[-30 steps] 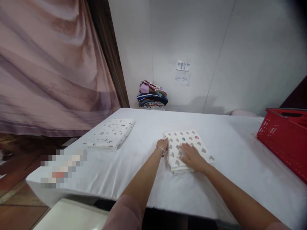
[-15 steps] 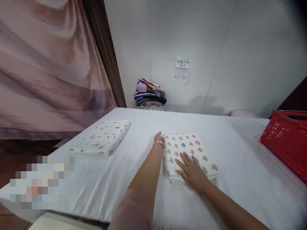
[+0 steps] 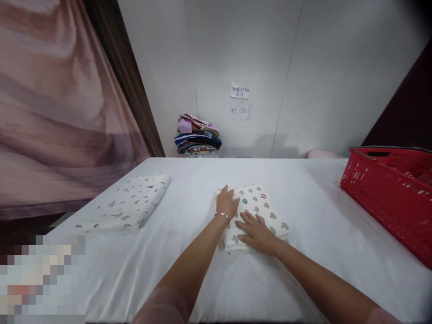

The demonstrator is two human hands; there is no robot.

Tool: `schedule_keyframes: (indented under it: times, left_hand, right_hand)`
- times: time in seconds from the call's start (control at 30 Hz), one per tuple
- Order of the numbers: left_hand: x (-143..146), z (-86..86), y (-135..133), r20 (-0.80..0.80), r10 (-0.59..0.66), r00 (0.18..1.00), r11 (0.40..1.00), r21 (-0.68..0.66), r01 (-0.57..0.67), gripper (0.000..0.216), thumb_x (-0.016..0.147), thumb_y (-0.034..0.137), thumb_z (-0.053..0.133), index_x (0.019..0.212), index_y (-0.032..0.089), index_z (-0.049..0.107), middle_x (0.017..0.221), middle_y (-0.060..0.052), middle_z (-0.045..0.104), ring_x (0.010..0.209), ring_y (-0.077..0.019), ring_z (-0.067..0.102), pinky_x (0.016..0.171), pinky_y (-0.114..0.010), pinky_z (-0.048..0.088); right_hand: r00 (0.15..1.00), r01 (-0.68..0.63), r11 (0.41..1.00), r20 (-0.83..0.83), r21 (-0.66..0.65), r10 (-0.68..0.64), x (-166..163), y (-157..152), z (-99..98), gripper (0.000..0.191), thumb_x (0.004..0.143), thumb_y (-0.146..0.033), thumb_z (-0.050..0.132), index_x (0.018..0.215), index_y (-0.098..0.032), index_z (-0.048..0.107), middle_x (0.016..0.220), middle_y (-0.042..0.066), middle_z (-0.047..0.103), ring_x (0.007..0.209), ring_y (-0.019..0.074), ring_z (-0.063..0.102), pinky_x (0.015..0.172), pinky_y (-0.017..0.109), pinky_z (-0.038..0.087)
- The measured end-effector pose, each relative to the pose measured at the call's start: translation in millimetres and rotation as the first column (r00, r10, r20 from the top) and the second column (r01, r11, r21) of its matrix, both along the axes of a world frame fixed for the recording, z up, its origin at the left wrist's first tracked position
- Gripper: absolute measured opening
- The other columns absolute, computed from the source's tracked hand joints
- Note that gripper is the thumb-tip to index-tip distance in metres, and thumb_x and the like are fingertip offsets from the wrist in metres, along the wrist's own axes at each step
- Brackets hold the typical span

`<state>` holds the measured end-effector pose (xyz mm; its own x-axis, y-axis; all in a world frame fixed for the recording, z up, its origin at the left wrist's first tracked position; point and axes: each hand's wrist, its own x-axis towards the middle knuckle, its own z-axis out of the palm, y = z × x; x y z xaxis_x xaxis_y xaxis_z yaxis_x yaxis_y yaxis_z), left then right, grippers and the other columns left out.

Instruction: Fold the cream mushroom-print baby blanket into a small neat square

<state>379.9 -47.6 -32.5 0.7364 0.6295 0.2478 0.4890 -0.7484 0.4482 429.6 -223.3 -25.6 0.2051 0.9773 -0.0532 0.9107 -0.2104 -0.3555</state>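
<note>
A folded white cloth (image 3: 270, 211) with grey mushroom prints, one blue and one red, lies flat on the white-covered table. My left hand (image 3: 227, 202), with a bracelet at the wrist, rests on the cloth's left part, fingers apart. Flat on the middle of the cloth, my right hand (image 3: 257, 234) spreads its fingers. Neither hand grips the fabric. To the left lies a second folded white cloth (image 3: 130, 202) with small grey and dark prints.
On the right stands a red plastic basket (image 3: 384, 198). A stack of folded fabrics (image 3: 198, 137) sits behind the table's (image 3: 189, 270) far edge, below paper notes (image 3: 239, 101) on the wall. Pink curtain (image 3: 60, 112) hangs at left. A corner at lower left is pixelated.
My left hand has moved from the cloth's left edge onto its top. My right hand stays flat on the cloth. The view has turned slightly right, showing more of the basket.
</note>
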Motion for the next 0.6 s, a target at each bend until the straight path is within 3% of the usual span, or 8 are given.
schedule_keyframes:
  times: [0.13, 0.2, 0.3, 0.43, 0.53, 0.6]
  left_hand:
    - [-13, -15.5, -13, -0.246, -0.113, 0.963, 0.993, 0.011, 0.119, 0.052, 0.087, 0.046, 0.035, 0.132, 0.022, 0.039, 0.148, -0.006, 0.023, 0.137, -0.0254, 0.013, 0.107, -0.053, 0.016]
    - [-16, -19.8, -12, -0.260, -0.116, 0.959, 0.993, -0.007, 0.119, 0.052, 0.088, 0.046, 0.031, 0.134, 0.024, 0.036, 0.149, -0.004, 0.019, 0.138, -0.0238, 0.010, 0.108, -0.053, 0.014]
    - [-16, -19.8, -9, -0.244, -0.119, 0.962, 0.993, -0.032, 0.114, 0.051, 0.087, 0.046, 0.032, 0.134, 0.026, 0.036, 0.149, -0.003, 0.019, 0.138, -0.0235, 0.009, 0.107, -0.052, 0.015]
    - [-20, -15.7, -7, -0.167, -0.114, 0.979, 0.991, -0.082, 0.101, 0.050, 0.086, 0.043, 0.038, 0.132, 0.023, 0.039, 0.150, -0.003, 0.016, 0.138, -0.0232, 0.008, 0.107, -0.046, 0.021]
    - [-30, -13.2, -7, -0.091, 0.078, 0.993, 0.984, -0.153, -0.091, 0.057, 0.083, 0.040, 0.044, 0.133, 0.015, 0.035, 0.149, -0.012, 0.018, 0.135, -0.0257, 0.018, 0.103, -0.038, 0.030]
    - [-37, -11.7, -8, -0.106, 0.189, 0.976, 0.944, -0.256, -0.210, 0.062, 0.081, 0.042, 0.047, 0.133, 0.013, 0.032, 0.141, -0.017, 0.033, 0.127, -0.0275, 0.035, 0.097, -0.036, 0.036]
  right_hand:
    - [0.974, 0.210, 0.976, 0.078, 0.048, -0.214, 25, -12, 0.1, 0.054, 0.089, -0.048, 0.034, 0.137, -0.023, 0.037, 0.148, 0.008, 0.022, 0.137, 0.0264, 0.011, 0.107, 0.049, 0.008]
    - [0.939, 0.298, 0.952, 0.156, 0.073, -0.306, 33, -20, -11.0, 0.054, 0.089, -0.045, 0.033, 0.137, -0.020, 0.036, 0.148, 0.009, 0.022, 0.137, 0.0264, 0.011, 0.107, 0.049, 0.009]
    - [0.933, 0.299, 0.950, 0.179, 0.093, -0.311, 39, -27, -27.1, 0.053, 0.090, -0.044, 0.031, 0.137, -0.021, 0.035, 0.147, 0.008, 0.024, 0.136, 0.0248, 0.013, 0.108, 0.048, 0.011]
    - [0.941, 0.335, 0.931, -0.011, 0.145, -0.337, 51, -30, -31.6, 0.049, 0.086, -0.043, 0.038, 0.130, -0.022, 0.046, 0.146, 0.008, 0.028, 0.136, 0.0245, 0.016, 0.108, 0.047, 0.015]
    - [0.821, 0.560, 0.804, -0.265, 0.202, -0.506, 65, -37, -32.1, 0.050, 0.083, -0.040, 0.042, 0.129, -0.019, 0.048, 0.144, 0.008, 0.031, 0.134, 0.0241, 0.024, 0.107, 0.043, 0.023]
    - [0.714, 0.673, 0.721, -0.399, 0.163, -0.575, 72, -44, -34.9, 0.055, 0.081, -0.040, 0.046, 0.131, -0.018, 0.045, 0.139, 0.009, 0.039, 0.127, 0.0244, 0.037, 0.104, 0.040, 0.031]
